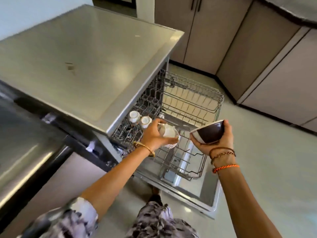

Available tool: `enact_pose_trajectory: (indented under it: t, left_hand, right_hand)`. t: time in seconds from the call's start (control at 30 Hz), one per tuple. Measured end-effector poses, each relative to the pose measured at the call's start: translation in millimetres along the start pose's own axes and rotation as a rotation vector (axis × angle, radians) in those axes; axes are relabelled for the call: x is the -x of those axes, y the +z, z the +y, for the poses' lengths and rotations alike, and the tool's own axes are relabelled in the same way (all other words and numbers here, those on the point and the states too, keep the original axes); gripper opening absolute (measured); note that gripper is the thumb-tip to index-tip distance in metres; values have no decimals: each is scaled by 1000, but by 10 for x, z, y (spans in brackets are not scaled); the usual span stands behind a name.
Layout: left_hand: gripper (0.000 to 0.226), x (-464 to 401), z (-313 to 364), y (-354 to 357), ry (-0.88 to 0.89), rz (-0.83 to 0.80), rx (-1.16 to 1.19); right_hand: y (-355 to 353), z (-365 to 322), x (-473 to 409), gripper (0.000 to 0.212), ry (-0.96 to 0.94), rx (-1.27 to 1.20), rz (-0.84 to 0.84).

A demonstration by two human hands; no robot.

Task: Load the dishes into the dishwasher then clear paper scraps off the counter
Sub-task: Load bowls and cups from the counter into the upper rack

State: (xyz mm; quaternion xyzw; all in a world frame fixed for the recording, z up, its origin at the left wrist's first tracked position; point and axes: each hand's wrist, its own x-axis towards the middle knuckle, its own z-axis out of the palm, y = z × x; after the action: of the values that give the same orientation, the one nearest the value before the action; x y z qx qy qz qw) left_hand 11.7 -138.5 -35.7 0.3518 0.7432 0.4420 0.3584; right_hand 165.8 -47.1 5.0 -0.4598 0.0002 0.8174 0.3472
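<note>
The dishwasher stands open with its door [204, 194] down and two wire racks pulled out. My left hand [152, 134] grips a white patterned cup [169, 133], tilted on its side over the lower rack [187, 160]. Two more white cups [139, 118] sit upside down in that rack's far left corner. My right hand [217, 141] holds a dark brown bowl [208, 132] with a white rim and a white stripe, tipped on its side above the rack's right part. The upper rack [190, 97] lies behind, and I see no dishes in it.
A grey counter [82, 62] covers the dishwasher; a small pale scrap [137, 35] lies near its far right edge. A steel appliance front [22, 148] stands at the left. Grey cabinets [257, 48] line the back and right, with pale floor [265, 169] between.
</note>
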Motion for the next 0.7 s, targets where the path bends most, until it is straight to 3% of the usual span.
enact_pose_trajectory:
  t: [0.33,0.7]
  left_hand:
    - [76,-1254,-300,767,164,-402,-608]
    - [78,-1650,-573,1325,97,-563,-799]
  right_hand:
    - [288,-536,-629,48,10,64,178]
    - [76,-647,-1032,43,142,166,321]
